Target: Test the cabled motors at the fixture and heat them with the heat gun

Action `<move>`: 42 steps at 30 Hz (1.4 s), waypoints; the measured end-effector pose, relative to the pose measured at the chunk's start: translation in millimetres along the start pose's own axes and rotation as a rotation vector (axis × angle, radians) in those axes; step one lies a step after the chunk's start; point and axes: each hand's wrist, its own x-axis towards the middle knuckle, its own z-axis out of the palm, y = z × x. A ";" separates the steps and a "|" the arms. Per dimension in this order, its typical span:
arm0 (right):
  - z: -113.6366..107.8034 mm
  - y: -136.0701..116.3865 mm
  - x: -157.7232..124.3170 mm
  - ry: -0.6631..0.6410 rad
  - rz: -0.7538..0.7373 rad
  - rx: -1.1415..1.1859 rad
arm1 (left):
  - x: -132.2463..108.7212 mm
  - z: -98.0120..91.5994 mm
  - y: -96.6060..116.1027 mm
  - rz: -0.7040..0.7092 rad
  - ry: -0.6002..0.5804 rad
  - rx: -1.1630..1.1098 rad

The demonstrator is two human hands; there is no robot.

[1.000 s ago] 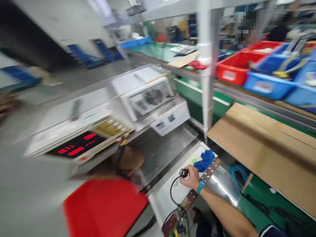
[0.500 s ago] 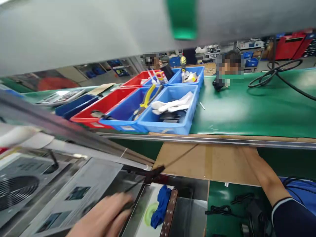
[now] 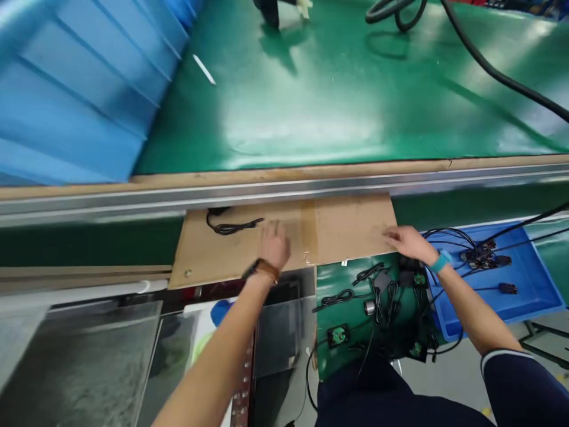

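My left hand (image 3: 274, 244) reaches out over a brown cardboard sheet (image 3: 338, 228) that lies under the shelf edge. Its fingers are curled and smeared by motion. A black cable (image 3: 231, 226) lies on the cardboard just left of that hand. My right hand (image 3: 406, 242), with a teal wristband, rests on the cardboard's right edge with fingers stretched out and nothing in it. Right by it, black cables and small round parts (image 3: 382, 293) lie on a green mat.
A blue tray (image 3: 528, 284) with wired parts stands at the right. Above runs a metal rail (image 3: 284, 193) edging a green shelf (image 3: 338, 101) with a blue bin (image 3: 75, 95) and a black hose (image 3: 480, 59). Metal plates (image 3: 89, 356) lie lower left.
The view has swung right and down from the machines and bins to the cardboard. My left hand has moved forward onto the cardboard; my right hand now shows at its right edge.
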 end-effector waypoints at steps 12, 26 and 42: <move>174.2 -52.4 -120.8 -0.414 -0.061 -0.542 | -260.2 165.1 134.1 -0.256 -0.085 -0.472; 157.6 -190.4 -41.7 -0.830 -0.199 0.272 | -344.2 78.3 168.9 -0.386 0.324 -0.693; 294.2 -376.4 -145.8 -1.427 -0.284 0.079 | -470.4 48.8 152.6 -1.105 1.072 -1.394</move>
